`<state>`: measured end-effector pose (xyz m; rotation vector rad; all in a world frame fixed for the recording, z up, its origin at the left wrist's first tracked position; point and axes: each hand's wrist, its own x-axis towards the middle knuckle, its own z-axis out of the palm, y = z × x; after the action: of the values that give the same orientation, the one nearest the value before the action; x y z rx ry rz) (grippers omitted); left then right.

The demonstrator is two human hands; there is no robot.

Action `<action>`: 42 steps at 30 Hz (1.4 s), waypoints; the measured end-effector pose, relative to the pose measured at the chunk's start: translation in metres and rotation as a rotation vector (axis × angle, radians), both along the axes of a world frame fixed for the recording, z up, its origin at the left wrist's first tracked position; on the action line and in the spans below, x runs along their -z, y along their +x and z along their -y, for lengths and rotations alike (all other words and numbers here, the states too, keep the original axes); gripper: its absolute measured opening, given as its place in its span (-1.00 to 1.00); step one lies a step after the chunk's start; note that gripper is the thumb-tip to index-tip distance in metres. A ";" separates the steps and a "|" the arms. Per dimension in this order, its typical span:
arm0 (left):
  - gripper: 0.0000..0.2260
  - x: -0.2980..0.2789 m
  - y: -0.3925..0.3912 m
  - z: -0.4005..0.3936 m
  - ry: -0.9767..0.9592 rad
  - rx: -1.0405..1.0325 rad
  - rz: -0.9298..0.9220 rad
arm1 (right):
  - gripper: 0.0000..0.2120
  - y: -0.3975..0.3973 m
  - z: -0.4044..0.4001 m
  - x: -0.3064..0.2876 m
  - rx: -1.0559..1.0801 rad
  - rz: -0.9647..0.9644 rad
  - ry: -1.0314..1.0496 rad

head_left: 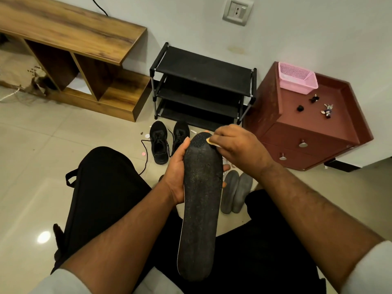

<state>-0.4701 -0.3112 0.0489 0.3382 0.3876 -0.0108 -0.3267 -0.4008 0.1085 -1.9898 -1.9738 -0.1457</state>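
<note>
Left hand curls its grip around the black insole; right hand pinches a small pale pad at its far tip.

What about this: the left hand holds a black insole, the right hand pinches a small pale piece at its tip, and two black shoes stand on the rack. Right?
Not quite. In the head view the black shoes stand on the floor before the rack, not on it. The left hand does hold the insole; the right hand pinches the pale piece.
</note>
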 end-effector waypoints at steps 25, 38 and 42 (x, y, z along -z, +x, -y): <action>-0.38 0.007 -0.002 -0.006 0.029 -0.120 -0.116 | -0.87 -0.017 0.016 0.023 0.077 -0.074 -0.008; -0.43 0.012 -0.002 -0.006 0.123 -0.183 -0.191 | -0.75 -0.022 0.022 0.023 0.059 -0.111 -0.092; -0.46 0.013 -0.001 -0.006 0.080 -0.176 -0.138 | -0.86 -0.014 -0.001 0.011 0.114 -0.081 -0.011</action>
<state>-0.4707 -0.3047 0.0356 0.3823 0.5549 0.1547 -0.3406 -0.3995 0.0978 -2.0818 -1.8167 -0.0808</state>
